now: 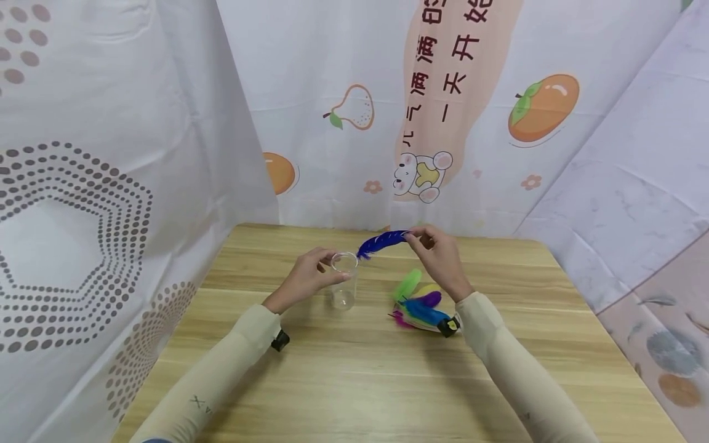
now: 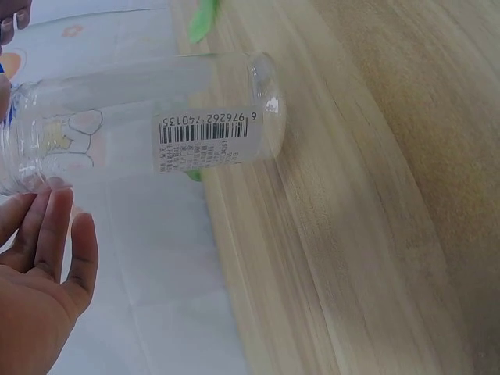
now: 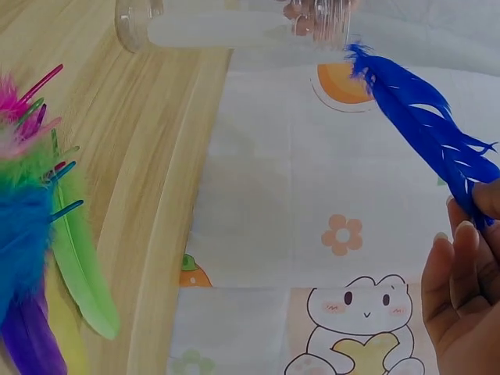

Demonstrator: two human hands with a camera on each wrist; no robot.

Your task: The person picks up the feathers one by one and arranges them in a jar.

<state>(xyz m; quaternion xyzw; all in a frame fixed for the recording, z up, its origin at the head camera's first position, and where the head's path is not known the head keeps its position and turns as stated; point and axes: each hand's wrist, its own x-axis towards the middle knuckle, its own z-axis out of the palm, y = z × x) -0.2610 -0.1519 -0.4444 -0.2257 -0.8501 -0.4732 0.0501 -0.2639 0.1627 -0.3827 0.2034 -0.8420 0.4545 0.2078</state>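
My left hand [image 1: 309, 275] grips a clear cylindrical jar [image 1: 344, 291] near its open mouth, thumb on the near side and fingers behind. The jar stands upright on the table, and a white barcode label [image 2: 207, 139] shows through its wall in the left wrist view. Between thumb and fingertips, my right hand [image 1: 441, 258] pinches one end of a dark blue feather [image 1: 383, 242]. The feather points left, its fluffy end close beside the jar's rim. In the right wrist view the blue feather [image 3: 422, 117] has splits along its vane.
A pile of coloured feathers [image 1: 422, 312], with blue, green, yellow, purple and pink among them, lies below my right wrist. Printed curtains [image 1: 310, 209] hang behind the wooden table [image 1: 354, 381] and along its sides. A small black device is strapped at each wrist.
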